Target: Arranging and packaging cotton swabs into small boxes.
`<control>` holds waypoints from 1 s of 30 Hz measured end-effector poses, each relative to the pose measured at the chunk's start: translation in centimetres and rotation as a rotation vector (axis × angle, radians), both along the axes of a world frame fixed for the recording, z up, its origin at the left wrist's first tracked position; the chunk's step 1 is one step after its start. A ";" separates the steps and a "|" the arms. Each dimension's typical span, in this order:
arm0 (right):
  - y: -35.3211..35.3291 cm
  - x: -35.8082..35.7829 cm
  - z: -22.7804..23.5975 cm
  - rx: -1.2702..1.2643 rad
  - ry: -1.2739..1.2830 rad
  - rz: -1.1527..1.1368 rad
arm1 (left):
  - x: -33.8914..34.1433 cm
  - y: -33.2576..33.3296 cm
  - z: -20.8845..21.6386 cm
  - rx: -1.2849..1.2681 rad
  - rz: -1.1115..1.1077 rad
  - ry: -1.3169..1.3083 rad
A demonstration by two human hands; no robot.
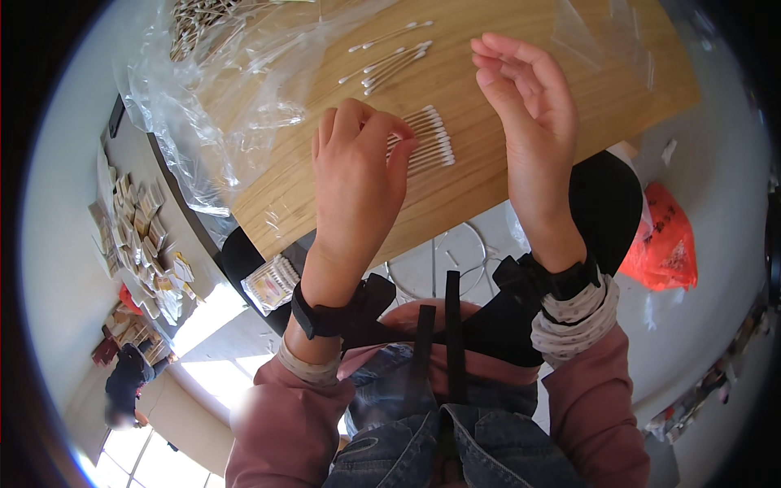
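Observation:
My left hand (358, 159) is bent over a neat row of cotton swabs (431, 140) on the wooden table. Its thumb and forefinger come together at the row, and the hand hides the swabs' left ends. The white tips on the right side lie lined up. To the right, my right hand (533, 106) is raised above the table, fingers loosely curved and thumb apart, with nothing visible in it. Several loose cotton swabs (394, 65) lie crossed beyond the row.
A clear plastic bag (268, 114) spreads over the table's left side, beside a heap of swabs (199, 24). Below the edge sits a pack of swabs (271, 283). Piled packs (138, 236) are at far left, a red bag (663, 240) at right. A person (126, 382) is lower left.

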State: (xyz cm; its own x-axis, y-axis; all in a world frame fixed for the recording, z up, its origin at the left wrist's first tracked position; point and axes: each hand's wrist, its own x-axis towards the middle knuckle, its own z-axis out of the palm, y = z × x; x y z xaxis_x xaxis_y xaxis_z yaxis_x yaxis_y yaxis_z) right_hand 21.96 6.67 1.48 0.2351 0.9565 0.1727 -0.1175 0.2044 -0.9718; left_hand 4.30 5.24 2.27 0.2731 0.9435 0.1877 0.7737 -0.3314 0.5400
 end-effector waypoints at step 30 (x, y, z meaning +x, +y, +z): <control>-0.1 -0.8 -0.3 -0.037 -0.053 0.109 | -0.6 1.6 0.2 -0.088 -0.133 -0.002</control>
